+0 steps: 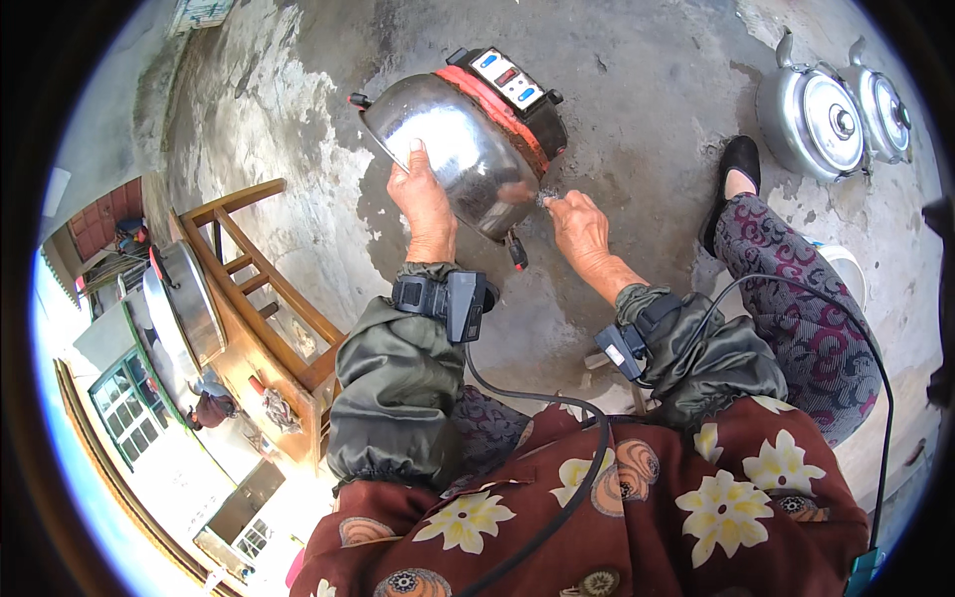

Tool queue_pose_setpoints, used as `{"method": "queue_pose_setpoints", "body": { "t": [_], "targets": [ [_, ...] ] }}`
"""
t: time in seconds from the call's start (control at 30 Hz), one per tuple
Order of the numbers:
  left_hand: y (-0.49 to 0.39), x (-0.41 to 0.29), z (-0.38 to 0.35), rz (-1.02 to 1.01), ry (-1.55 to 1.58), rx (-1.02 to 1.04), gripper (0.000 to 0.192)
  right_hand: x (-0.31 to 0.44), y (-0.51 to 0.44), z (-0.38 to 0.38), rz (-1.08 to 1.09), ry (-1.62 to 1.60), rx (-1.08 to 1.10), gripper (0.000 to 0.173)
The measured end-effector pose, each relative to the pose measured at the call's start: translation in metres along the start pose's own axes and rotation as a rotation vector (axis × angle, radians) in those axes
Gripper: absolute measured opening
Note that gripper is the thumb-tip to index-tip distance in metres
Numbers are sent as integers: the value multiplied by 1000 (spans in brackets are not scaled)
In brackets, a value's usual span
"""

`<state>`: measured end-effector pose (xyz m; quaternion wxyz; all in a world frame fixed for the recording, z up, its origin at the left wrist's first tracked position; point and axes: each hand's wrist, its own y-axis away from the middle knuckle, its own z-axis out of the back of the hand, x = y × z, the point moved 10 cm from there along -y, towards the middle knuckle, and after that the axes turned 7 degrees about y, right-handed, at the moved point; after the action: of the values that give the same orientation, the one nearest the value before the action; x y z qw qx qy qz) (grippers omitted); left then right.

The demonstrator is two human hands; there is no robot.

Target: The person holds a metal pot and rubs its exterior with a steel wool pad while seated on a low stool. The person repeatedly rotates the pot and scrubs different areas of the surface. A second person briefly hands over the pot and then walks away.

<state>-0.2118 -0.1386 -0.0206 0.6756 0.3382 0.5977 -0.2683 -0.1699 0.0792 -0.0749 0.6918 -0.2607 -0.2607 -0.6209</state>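
Observation:
A shiny metal electric pot [440, 142] is tipped on its side above the concrete floor, its control base with blue and red switches facing up and right. Between bowl and base runs a red band [496, 112]. My left hand [425, 201] grips the bowl's rim, thumb on the outer wall. In the fingers of my right hand [582, 227] is a small wad of metal scouring wool [547, 197], held at the bowl's side close to the base. Black handles with red tips stick out at both sides of the rim.
Two lidded aluminium pots [813, 123] stand on the floor at the upper right. A white bucket [847, 272] is partly hidden behind my right leg. On the left are a wooden table [257, 380] holding a large metal lid [186, 298], and a wooden frame [280, 283]. A cable loops across my lap.

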Motion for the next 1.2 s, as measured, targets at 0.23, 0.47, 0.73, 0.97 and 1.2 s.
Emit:
{"method": "queue_pose_setpoints", "body": {
  "t": [0.23, 0.47, 0.73, 0.97, 1.2],
  "targets": [
    [3, 1, 3, 22, -1, 6, 25, 55, -70, 37, 167, -138, -279, 13],
    [4, 4, 5, 32, 27, 19, 25, 89, -134, 13, 208, 101, -6, 11],
    [0, 8, 9, -5, -88, 15, 27, 127, -227, -55, 348, 311, 308, 19],
    [7, 11, 11, -1, -41, -13, 27, 75, -128, 1, 202, 128, 2, 13],
    [0, 10, 9, 29, -28, 3, 26, 52, -78, 28, 118, -7, 54, 17]
  ]
}}
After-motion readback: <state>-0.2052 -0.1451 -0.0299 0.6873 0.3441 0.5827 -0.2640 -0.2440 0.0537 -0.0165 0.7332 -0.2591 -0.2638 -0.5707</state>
